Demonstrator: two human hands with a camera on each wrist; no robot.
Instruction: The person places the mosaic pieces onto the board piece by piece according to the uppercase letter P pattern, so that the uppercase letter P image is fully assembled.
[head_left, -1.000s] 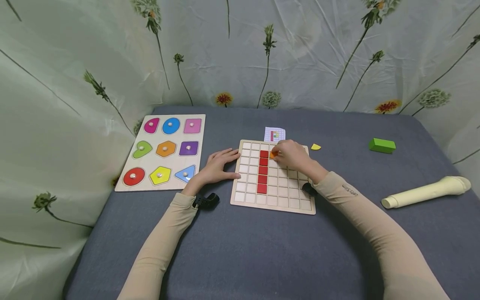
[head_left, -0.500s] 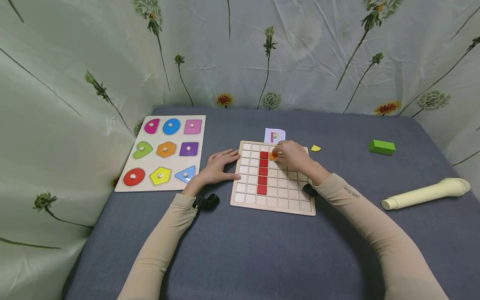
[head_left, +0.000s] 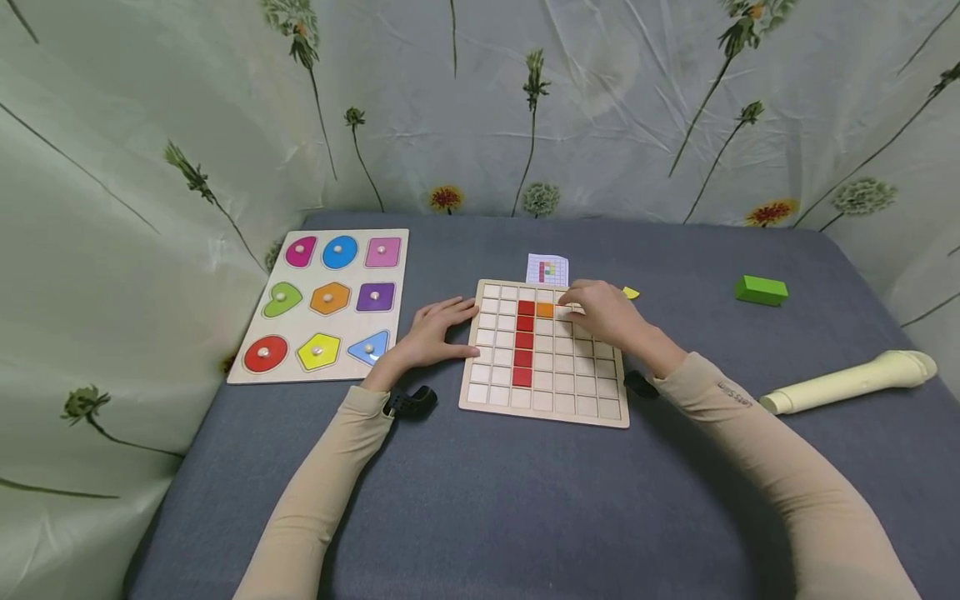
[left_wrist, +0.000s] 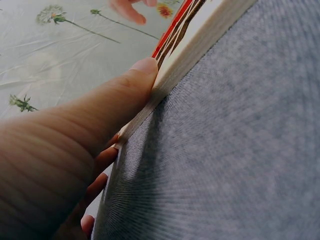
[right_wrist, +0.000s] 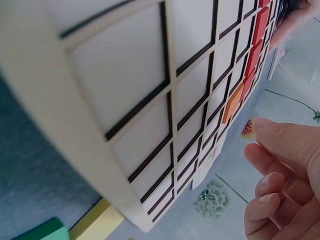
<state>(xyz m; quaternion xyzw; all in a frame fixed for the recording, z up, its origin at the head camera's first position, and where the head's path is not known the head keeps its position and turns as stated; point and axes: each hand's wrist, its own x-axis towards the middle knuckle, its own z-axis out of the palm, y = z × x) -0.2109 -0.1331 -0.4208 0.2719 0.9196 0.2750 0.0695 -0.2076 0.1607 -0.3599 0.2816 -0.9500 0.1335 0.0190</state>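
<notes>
A wooden grid board (head_left: 543, 415) with pale square cells lies in the middle of the table. Red square tiles (head_left: 522, 358) form a column on it, and one orange square tile (head_left: 544, 310) sits right of the top red one. My left hand (head_left: 438, 333) steadies the board's left edge with spread fingers; in the left wrist view the thumb (left_wrist: 142, 75) touches that edge. Over the board's upper right my right hand (head_left: 606, 315) hovers, holding nothing. In the right wrist view its thumb and forefinger are slightly apart, away from the orange tile (right_wrist: 233, 104).
Behind the board lies a small printed card (head_left: 547, 268) showing a coloured grid. A yellow piece (head_left: 632, 292) peeks out beyond the right hand. A knobbed shape puzzle (head_left: 351, 321) lies left; a green block (head_left: 762, 290) and a cream cylindrical object (head_left: 847, 383) lie right.
My right hand has let go of the orange tile, leaving it on the board, and moved right, now partly covering the yellow piece. The left hand stays at the board's edge.
</notes>
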